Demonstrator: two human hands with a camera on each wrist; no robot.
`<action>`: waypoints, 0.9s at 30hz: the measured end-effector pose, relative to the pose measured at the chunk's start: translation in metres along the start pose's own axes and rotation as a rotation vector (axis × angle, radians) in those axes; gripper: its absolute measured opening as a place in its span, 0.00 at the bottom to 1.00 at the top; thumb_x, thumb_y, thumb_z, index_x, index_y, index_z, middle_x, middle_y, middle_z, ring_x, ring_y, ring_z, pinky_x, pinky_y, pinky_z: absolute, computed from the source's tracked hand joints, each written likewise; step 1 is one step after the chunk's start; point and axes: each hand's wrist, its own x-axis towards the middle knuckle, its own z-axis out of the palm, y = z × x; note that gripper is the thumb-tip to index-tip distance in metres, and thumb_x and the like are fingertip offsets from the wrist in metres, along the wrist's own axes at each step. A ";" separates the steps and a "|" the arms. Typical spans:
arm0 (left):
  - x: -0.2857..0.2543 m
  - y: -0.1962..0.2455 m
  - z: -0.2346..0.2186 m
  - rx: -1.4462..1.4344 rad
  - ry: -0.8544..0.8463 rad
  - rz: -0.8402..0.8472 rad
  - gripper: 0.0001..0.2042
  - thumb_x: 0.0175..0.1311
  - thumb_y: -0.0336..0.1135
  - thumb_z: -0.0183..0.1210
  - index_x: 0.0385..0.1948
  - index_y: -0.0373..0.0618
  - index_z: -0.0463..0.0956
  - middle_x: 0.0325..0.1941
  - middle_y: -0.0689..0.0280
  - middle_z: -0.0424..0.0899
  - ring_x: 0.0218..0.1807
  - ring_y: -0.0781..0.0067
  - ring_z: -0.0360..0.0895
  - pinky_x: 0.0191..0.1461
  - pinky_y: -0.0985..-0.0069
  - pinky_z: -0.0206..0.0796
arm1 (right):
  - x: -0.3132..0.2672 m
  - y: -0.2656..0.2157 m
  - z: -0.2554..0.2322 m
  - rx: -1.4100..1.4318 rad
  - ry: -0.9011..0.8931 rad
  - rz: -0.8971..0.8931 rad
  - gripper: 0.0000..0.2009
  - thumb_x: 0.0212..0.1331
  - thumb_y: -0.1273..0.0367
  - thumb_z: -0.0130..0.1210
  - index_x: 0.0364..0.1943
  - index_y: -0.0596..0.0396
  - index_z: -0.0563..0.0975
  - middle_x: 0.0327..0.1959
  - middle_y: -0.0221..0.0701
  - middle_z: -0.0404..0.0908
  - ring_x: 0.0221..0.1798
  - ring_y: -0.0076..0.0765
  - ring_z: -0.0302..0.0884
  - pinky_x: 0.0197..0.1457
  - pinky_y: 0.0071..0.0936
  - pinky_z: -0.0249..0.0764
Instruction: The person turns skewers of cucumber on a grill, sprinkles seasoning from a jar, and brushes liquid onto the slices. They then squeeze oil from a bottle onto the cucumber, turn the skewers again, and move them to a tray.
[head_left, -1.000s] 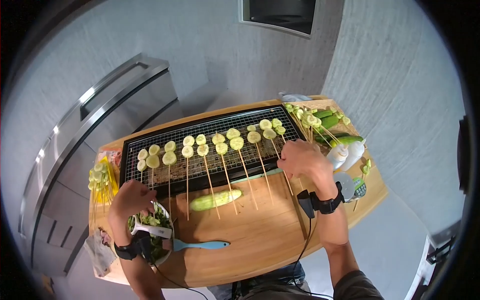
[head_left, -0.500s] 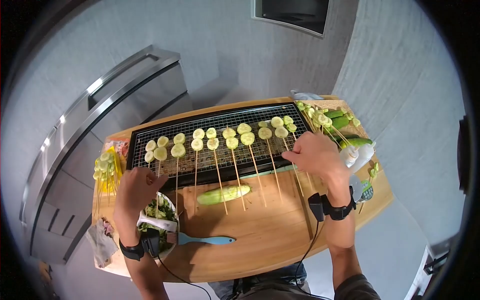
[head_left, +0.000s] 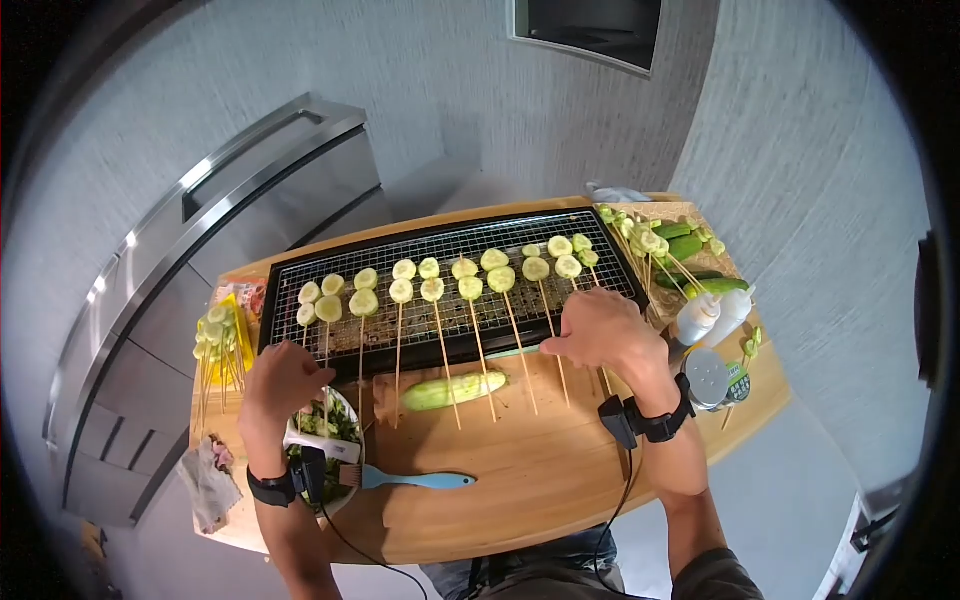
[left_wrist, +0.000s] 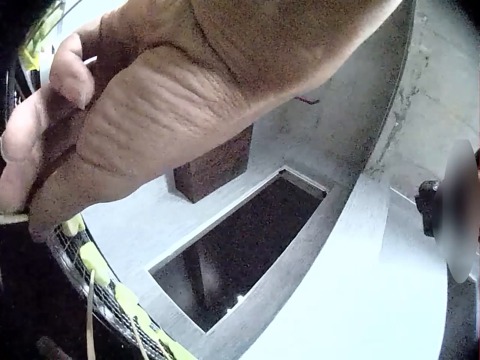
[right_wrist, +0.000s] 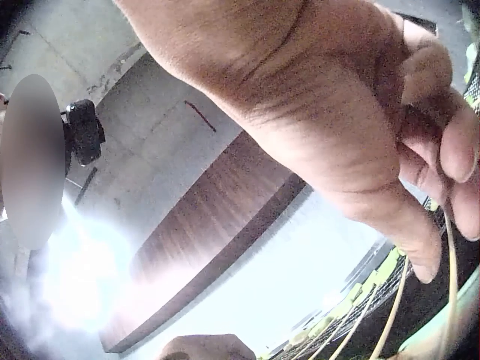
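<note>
A black grill tray with a wire rack (head_left: 420, 335) carries a row of cucumber skewers (head_left: 470, 288), their wooden sticks pointing towards me. At the tray's left front corner is my left hand (head_left: 283, 385), its thumb and fingertips together on the stick of a leftmost skewer; only a short bit of pale stick (left_wrist: 11, 219) shows between them. My right hand (head_left: 610, 330) is over the front edge near the right end. Its fingers are curled around a skewer stick (right_wrist: 451, 247), with the thumb held apart and pointing left in the head view.
Before the tray lies a pale peeled cucumber (head_left: 455, 390). A blue basting brush (head_left: 420, 480) rests beside a bowl of chopped greens (head_left: 345, 480). More skewers lie on a yellow tray (head_left: 243, 345) at left. Squeeze bottles (head_left: 698, 318), whole cucumbers (head_left: 685, 248) and a shaker (head_left: 706, 378) stand right.
The head view has shifted, so the table sits farther right in it. Both hands stay near the two ends of the tray, with small finger movements at the sticks.
</note>
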 end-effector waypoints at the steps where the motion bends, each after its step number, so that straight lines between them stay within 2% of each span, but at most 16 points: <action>1: 0.002 0.001 0.001 -0.042 -0.060 0.030 0.13 0.61 0.41 0.67 0.23 0.40 0.87 0.18 0.65 0.86 0.19 0.71 0.84 0.30 0.74 0.77 | 0.000 0.000 0.001 0.015 -0.022 0.004 0.18 0.54 0.56 0.69 0.18 0.56 0.84 0.16 0.35 0.82 0.32 0.44 0.85 0.48 0.37 0.80; 7: -0.005 0.013 -0.005 -0.038 -0.099 0.094 0.11 0.62 0.35 0.65 0.25 0.37 0.87 0.19 0.63 0.87 0.19 0.72 0.85 0.29 0.76 0.77 | 0.001 0.000 0.004 -0.018 0.014 0.010 0.14 0.53 0.58 0.68 0.24 0.55 0.86 0.23 0.37 0.86 0.38 0.46 0.86 0.50 0.39 0.79; 11: -0.003 0.007 -0.006 -0.051 -0.107 0.079 0.10 0.63 0.34 0.65 0.25 0.36 0.86 0.19 0.63 0.87 0.19 0.72 0.85 0.29 0.76 0.77 | 0.003 -0.001 0.004 -0.020 -0.022 0.018 0.13 0.53 0.60 0.67 0.23 0.56 0.85 0.23 0.37 0.86 0.37 0.46 0.87 0.48 0.39 0.80; 13: -0.001 0.006 -0.004 -0.079 -0.059 0.026 0.10 0.63 0.34 0.65 0.26 0.35 0.86 0.19 0.63 0.87 0.19 0.72 0.85 0.28 0.76 0.77 | 0.002 -0.001 0.003 -0.015 -0.019 0.000 0.13 0.53 0.61 0.66 0.20 0.56 0.85 0.20 0.36 0.85 0.33 0.44 0.86 0.45 0.37 0.81; 19: -0.003 0.012 -0.007 -0.090 -0.100 0.022 0.12 0.63 0.34 0.64 0.23 0.34 0.86 0.19 0.62 0.87 0.20 0.72 0.85 0.28 0.76 0.77 | 0.002 0.001 0.004 0.006 0.016 -0.023 0.14 0.54 0.62 0.63 0.16 0.55 0.84 0.14 0.31 0.82 0.25 0.39 0.85 0.41 0.33 0.81; 27: -0.006 0.012 -0.009 -0.117 -0.078 0.002 0.14 0.63 0.34 0.63 0.19 0.35 0.85 0.17 0.62 0.86 0.20 0.73 0.85 0.30 0.77 0.78 | 0.003 0.001 0.004 0.022 -0.013 -0.014 0.15 0.54 0.62 0.63 0.14 0.56 0.83 0.13 0.31 0.81 0.24 0.39 0.84 0.41 0.33 0.81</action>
